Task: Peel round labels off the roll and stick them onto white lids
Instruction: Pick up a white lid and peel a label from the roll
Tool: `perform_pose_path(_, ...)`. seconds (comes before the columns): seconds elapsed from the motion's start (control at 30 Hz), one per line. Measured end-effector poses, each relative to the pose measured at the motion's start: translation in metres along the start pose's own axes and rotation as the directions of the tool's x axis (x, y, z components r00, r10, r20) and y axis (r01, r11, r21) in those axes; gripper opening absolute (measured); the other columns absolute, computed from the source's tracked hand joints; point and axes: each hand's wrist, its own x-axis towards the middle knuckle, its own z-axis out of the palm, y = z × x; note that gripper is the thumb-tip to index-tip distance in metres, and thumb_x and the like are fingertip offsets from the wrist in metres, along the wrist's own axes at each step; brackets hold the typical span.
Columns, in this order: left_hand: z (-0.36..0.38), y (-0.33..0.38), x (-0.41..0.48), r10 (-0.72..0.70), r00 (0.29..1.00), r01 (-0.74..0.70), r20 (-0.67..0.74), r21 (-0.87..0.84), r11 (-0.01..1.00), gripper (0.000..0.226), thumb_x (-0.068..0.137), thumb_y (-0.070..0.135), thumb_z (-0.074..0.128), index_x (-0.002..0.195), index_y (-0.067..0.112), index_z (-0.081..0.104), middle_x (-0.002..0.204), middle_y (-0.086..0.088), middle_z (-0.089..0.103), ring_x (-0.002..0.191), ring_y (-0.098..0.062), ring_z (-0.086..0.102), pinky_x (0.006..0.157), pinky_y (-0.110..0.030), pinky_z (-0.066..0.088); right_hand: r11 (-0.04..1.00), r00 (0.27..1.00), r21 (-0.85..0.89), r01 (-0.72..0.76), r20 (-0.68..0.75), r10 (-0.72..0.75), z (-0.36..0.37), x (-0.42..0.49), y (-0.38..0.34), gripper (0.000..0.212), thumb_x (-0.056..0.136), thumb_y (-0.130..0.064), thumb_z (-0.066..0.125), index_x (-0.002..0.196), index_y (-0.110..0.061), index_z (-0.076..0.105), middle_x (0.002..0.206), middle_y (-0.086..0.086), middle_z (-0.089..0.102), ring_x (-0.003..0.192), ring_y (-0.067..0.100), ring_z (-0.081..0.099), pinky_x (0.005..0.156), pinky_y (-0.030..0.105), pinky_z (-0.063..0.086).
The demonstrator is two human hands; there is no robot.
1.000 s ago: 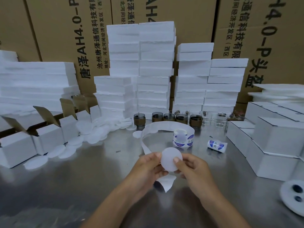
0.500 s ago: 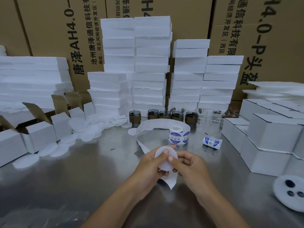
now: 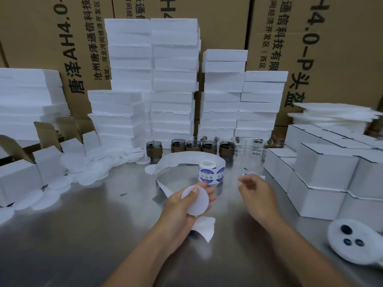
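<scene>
lid (image 3: 194,200) gripped in left hand (image 3: 182,212) | right hand (image 3: 256,192) blurred, grip cannot be told | label (image 3: 207,177) to be centred, pressed flat

L hand (image 3: 179,213) grips round white lid (image 3: 196,202), thumb on top. R hand (image 3: 258,193) apart to its right, fingers curled & blurred, can't tell if holding anything. Label roll (image 3: 210,173) stands on steel table (image 3: 83,235) behind, backing strip (image 3: 186,157) looping left.

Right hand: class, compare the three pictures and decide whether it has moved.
Yes. The right hand has left the white lid and swung rightward, from below the standing label roll to its right side.
</scene>
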Motion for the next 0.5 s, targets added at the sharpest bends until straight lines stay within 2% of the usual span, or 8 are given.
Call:
perform_pose_path(0.1, 0.000, -0.003, 0.004, 0.013, 1.000, -0.013, 0.017, -0.006, 1.000, 0.020, 0.089, 0.010, 0.052, 0.104, 0.007, 0.064, 0.097, -0.014, 0.073, 0.083, -0.025, 0.071, 0.075, -0.033, 0.057, 0.949, 0.998, -0.312, 0.036, -0.045, -0.053, -0.006, 0.034, 0.009, 0.025, 0.088, -0.011, 0.056, 0.111, -0.013, 0.064, 0.117, 0.004, 0.060, 0.112, 0.021, 0.047, 0.092, 0.034, 0.040)
perform_pose_path(0.17, -0.001, -0.005, 0.004, -0.003, 0.999, 0.003, 0.036, -0.012, 1.000, 0.025, 0.082, 0.013, 0.057, 0.105, 0.008, 0.065, 0.096, -0.015, 0.072, 0.078, -0.025, 0.070, 0.070, -0.036, 0.057, 0.877, 0.998, -0.478, 0.044, -0.014, -0.057, -0.008, 0.050, 0.014, 0.031, 0.088, -0.017, 0.056, 0.119, -0.014, 0.060, 0.125, 0.005, 0.056, 0.121, 0.023, 0.039, 0.094, 0.036, 0.036)
perform_pose_path(0.23, -0.002, -0.006, 0.005, -0.014, 0.999, 0.014, 0.038, -0.001, 1.000, 0.023, 0.083, 0.013, 0.057, 0.104, 0.010, 0.067, 0.096, -0.016, 0.072, 0.077, -0.024, 0.070, 0.063, -0.036, 0.057, 0.807, 1.000, -0.590, 0.028, 0.021, -0.019, -0.007, 0.059, 0.019, 0.036, 0.088, -0.022, 0.057, 0.124, -0.016, 0.057, 0.127, 0.005, 0.056, 0.122, 0.024, 0.038, 0.093, 0.038, 0.038)
perform_pose_path(0.37, -0.004, -0.006, 0.006, -0.005, 0.999, 0.006, 0.036, -0.019, 1.000, 0.019, 0.088, 0.010, 0.054, 0.097, 0.012, 0.071, 0.095, -0.017, 0.071, 0.076, -0.024, 0.069, 0.062, -0.035, 0.057, 0.719, 0.993, -0.695, 0.030, 0.102, 0.057, -0.006, 0.060, 0.034, 0.038, 0.086, -0.033, 0.058, 0.122, -0.021, 0.056, 0.118, 0.004, 0.058, 0.110, 0.024, 0.047, 0.086, 0.035, 0.043)
perform_pose_path(0.43, -0.004, -0.006, 0.006, -0.005, 0.999, 0.006, 0.046, -0.021, 1.000, 0.019, 0.087, 0.010, 0.055, 0.094, 0.013, 0.072, 0.096, -0.017, 0.071, 0.076, -0.024, 0.069, 0.063, -0.036, 0.058, 0.719, 0.992, -0.695, 0.010, 0.095, 0.077, -0.006, 0.056, 0.036, 0.035, 0.088, -0.033, 0.056, 0.119, -0.019, 0.057, 0.114, 0.005, 0.060, 0.105, 0.025, 0.051, 0.083, 0.033, 0.044)
perform_pose_path(0.5, -0.003, -0.005, 0.005, -0.006, 0.998, 0.007, 0.056, -0.019, 1.000, 0.018, 0.082, 0.013, 0.058, 0.091, 0.014, 0.074, 0.095, -0.017, 0.072, 0.076, -0.024, 0.070, 0.065, -0.037, 0.059, 0.762, 0.994, -0.648, 0.006, 0.087, 0.066, -0.005, 0.051, 0.031, 0.032, 0.090, -0.031, 0.054, 0.119, -0.016, 0.058, 0.114, 0.006, 0.062, 0.100, 0.025, 0.055, 0.080, 0.032, 0.045)
